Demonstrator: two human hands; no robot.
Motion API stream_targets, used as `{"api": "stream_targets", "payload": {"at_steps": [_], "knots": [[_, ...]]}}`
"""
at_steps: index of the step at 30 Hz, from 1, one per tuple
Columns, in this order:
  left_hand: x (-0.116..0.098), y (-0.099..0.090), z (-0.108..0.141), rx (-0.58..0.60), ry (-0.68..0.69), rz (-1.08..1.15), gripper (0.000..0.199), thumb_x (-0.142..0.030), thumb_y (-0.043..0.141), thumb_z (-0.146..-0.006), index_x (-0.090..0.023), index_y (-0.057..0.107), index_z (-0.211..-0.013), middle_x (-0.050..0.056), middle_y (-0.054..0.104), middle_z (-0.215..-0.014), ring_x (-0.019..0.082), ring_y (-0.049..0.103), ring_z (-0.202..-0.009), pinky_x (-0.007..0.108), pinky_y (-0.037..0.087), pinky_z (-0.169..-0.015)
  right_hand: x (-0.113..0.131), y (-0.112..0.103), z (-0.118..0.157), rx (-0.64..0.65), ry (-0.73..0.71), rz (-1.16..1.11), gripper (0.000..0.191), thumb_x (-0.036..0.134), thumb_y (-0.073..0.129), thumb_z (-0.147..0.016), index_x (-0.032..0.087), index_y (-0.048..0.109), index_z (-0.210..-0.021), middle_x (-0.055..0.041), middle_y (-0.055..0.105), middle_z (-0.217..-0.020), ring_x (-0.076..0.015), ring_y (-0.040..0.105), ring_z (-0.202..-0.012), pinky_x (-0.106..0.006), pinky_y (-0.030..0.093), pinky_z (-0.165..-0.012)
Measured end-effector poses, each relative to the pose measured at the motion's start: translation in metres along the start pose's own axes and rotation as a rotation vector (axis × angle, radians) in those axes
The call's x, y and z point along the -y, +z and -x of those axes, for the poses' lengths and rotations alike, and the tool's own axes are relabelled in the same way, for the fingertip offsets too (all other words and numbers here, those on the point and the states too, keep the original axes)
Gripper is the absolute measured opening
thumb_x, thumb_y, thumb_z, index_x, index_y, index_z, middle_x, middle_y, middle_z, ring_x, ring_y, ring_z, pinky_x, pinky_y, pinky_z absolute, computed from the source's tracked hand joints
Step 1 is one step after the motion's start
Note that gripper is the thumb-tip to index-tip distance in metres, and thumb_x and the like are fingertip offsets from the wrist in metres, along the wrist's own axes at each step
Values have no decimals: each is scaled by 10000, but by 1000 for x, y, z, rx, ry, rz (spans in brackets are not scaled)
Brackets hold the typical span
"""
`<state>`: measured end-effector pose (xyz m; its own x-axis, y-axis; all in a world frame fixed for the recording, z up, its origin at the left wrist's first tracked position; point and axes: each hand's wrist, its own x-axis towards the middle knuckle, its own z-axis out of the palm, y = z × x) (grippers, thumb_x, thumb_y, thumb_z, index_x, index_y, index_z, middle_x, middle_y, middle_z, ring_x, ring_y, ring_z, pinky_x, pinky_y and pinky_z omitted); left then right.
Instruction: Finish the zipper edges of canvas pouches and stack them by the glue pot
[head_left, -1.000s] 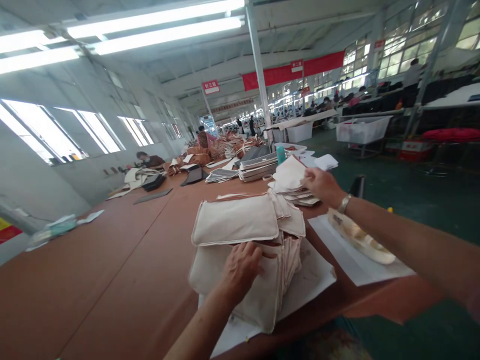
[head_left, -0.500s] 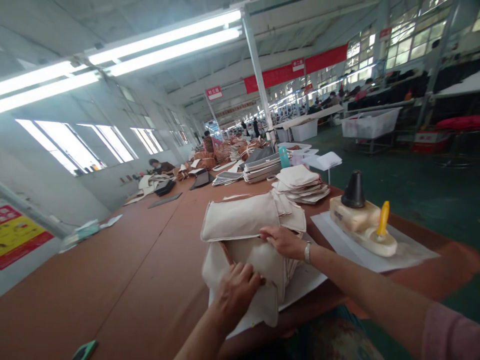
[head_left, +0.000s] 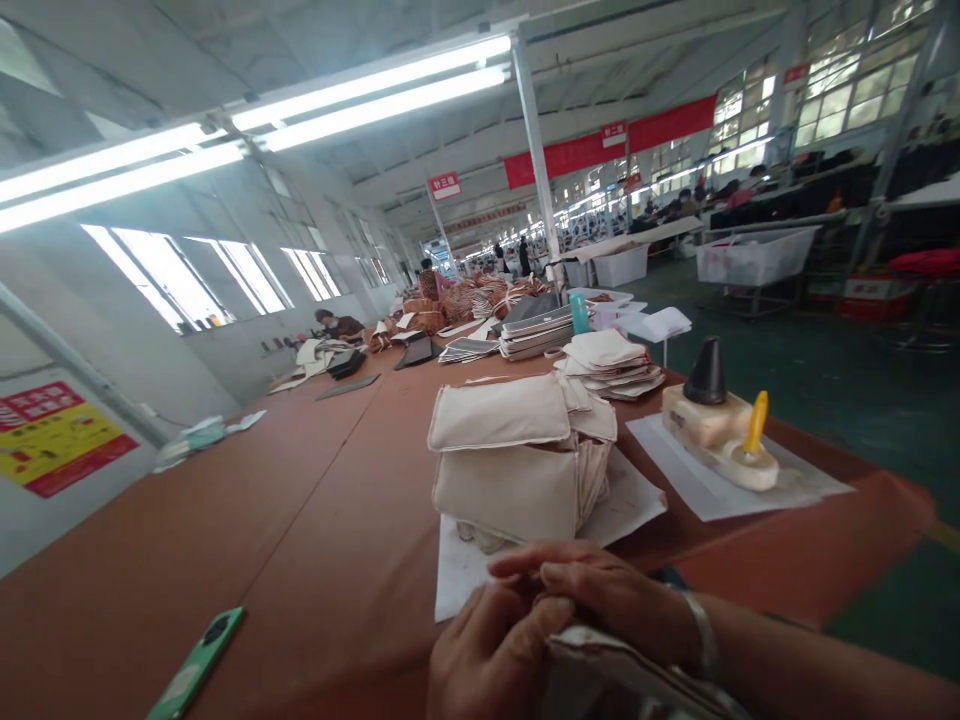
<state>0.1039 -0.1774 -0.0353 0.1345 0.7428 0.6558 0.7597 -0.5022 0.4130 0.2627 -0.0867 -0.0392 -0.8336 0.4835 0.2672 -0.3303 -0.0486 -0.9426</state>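
In the near part of the scene, the cream fabric piece (head_left: 622,665) is partly hidden by the left hand (head_left: 491,650) and right hand (head_left: 600,590) and cut off by the bottom edge, so how the fingers grip it cannot be told. The left wrist falls out of the picture; the right forearm (head_left: 810,645) leaves at the right. The green phone (head_left: 196,665) loses its near end, the left poster (head_left: 64,435) its left side. Far workers (head_left: 523,255) are too small to make out.

Band (head_left: 705,634): silvery, narrow, round my right wrist (head_left: 671,620), lower right of the frame
My right hand (head_left: 607,592): bare
My left hand (head_left: 491,645): bare
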Motion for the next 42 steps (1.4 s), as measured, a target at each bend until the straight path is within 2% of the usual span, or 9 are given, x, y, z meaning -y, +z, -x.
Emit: {"api": "stream_targets", "payload": {"at_steps": [5,7,11,14,18,29,35,39,42], "knots": [[-3,14,-5,75,-702,773,388,-298,793,-729,-226,541,-1015,-1,666,-715,174,639,-645,241,479,-598,0,8,26,-78,-11,-57,460,493,544,-937,161,619,-1247,-100,639,-1115,-253,570,-1100,-358,434,-935],[-5,13,-12,179,-791,1022,399,-313,826,-689,-206,498,-888,1,648,-737,158,620,-662,238,460,-617,3,1,30,-104,-26,60,414,476,600,-908,158,642,-1169,-69,602,-1045,-212,562,-988,-309,439,-853],[-1,-4,-33,522,-779,1143,274,-241,775,-711,-164,546,-842,16,608,-779,154,583,-727,260,430,-689,10,-14,31,-88,-18,122,328,430,692,-846,153,578,-978,19,498,-795,-108,433,-682,-209,350,-589],[8,-21,-52,672,-668,872,139,-88,612,-681,-148,603,-805,-7,536,-765,137,511,-733,245,385,-687,17,-23,28,-94,-72,449,238,370,645,-889,151,552,-873,25,471,-756,-104,397,-657,-216,322,-575],[21,-27,-64,720,-352,384,164,-14,498,-634,-159,565,-668,-23,464,-780,128,450,-757,232,333,-670,13,-29,27,-84,-187,983,115,240,522,-946,150,550,-880,-33,558,-857,-146,499,-748,-266,375,-671],[29,11,-27,585,-133,220,87,-125,524,-873,-185,550,-815,5,584,-809,126,488,-723,225,330,-657,-35,-30,45,-95,-352,1514,143,158,400,-972,141,537,-937,-78,575,-839,-203,541,-763,-293,407,-623],[16,10,-35,568,-284,316,161,-221,532,-893,-167,581,-749,22,562,-749,138,473,-695,244,326,-646,-31,-27,45,-143,-269,1416,167,94,374,-927,141,528,-884,-83,570,-817,-196,500,-715,-305,381,-614],[19,16,-34,604,-786,888,67,-220,602,-754,-157,592,-730,0,506,-649,122,422,-599,238,304,-571,-10,-24,46,-196,73,656,127,223,412,-934,158,496,-865,-1,484,-751,-130,405,-635,-242,338,-566],[19,23,-31,577,-989,1218,81,-208,606,-674,-147,581,-721,-12,473,-609,101,384,-542,228,271,-532,-2,-25,45,-192,199,138,159,289,461,-901,157,489,-816,37,389,-692,-99,301,-586,-209,255,-506]]}}
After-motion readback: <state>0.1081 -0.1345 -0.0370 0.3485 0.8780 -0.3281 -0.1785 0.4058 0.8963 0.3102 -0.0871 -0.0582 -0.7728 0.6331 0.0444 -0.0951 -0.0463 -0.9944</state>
